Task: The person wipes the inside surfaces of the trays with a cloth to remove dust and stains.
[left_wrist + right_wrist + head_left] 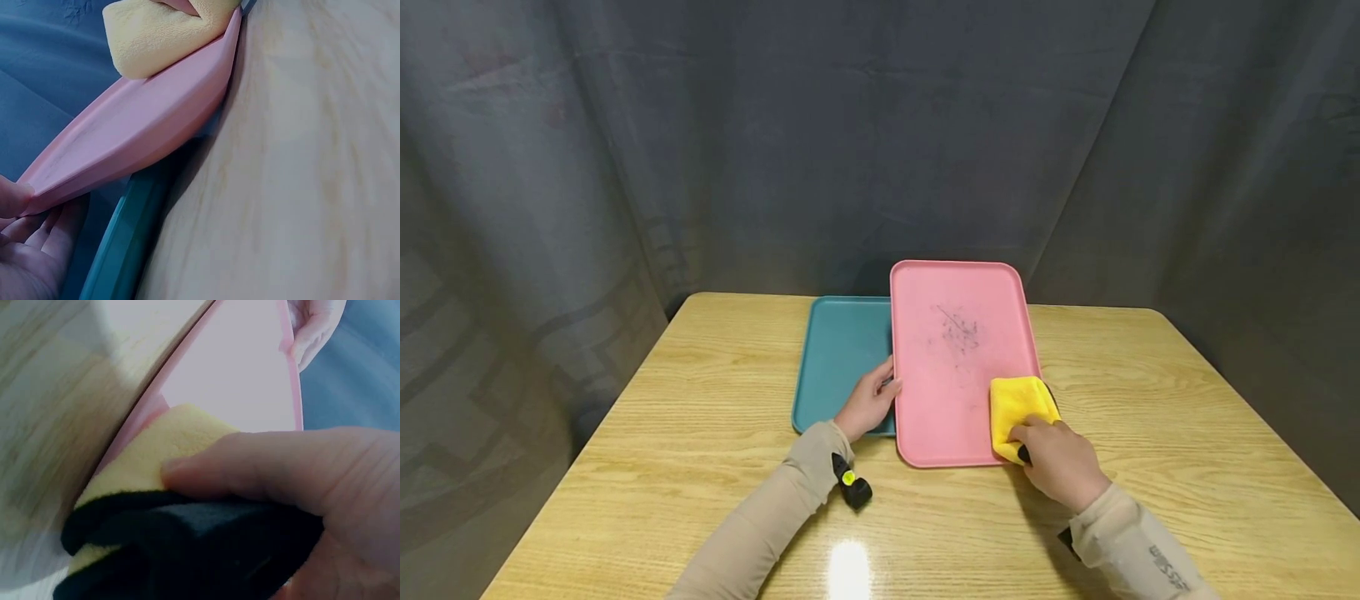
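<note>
In the head view, a pink tray [943,417] above the wooden table [625,483], partly over a teal tray [846,358], with its long axis running away from the body. Left long edge gripped by the left hand [867,404]; yellow cloth [1017,398] clamped in the right hand [1060,457] and laid across the near right corner. Dark marks [960,331] in the tray's far half, ahead and to the left of the cloth, so a slanting path between the two; cloth nearer to them than either hand. In the left wrist view, thumb on top of the rim and fingers beneath, pink tray pinched between, with a visible gap down to the teal tray; cloth over toward the opposite end. In the right wrist view, thumb pressed on the folded cloth, dark lining [250,531] showing below it, other fingers mostly hidden; pink surface stretching past the cloth toward the left hand.
</note>
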A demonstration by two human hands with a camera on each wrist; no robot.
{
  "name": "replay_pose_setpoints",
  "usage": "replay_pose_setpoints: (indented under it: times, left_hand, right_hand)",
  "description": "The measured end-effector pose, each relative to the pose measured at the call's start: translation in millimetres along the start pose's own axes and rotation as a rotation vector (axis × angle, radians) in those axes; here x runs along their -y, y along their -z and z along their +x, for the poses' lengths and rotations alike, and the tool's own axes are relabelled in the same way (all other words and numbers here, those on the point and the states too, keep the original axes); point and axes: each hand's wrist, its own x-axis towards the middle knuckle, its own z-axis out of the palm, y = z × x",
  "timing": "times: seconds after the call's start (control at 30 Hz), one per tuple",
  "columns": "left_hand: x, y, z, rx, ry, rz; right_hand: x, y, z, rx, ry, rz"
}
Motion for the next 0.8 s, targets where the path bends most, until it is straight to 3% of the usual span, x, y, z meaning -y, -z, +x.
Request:
replay_pose_setpoints:
  times: [0.2, 0.27, 0.5, 0.8]
  left_hand:
    - [-7.6, -0.9, -2.2, -0.006, 0.014, -0.027]
    - [-1.0, -2.5, 1.9, -0.006, 0.029, -0.026]
    - [-11.2, -10.8, 8.1, 0.013, 0.125, -0.114]
    - [-26.8, -23.9, 27.2, 0.060, 0.191, -0.171]
  right_hand:
    - [-3, 2, -3.5, -0.024, 0.003, 0.009]
    - [-5, 3, -4.6, -0.063, 0.008, 0.021]
    - [-15, 15, -3.8, -0.287, -0.015, 0.099]
    - [-31, 30, -7.1, -0.606, -0.087, 0.298]
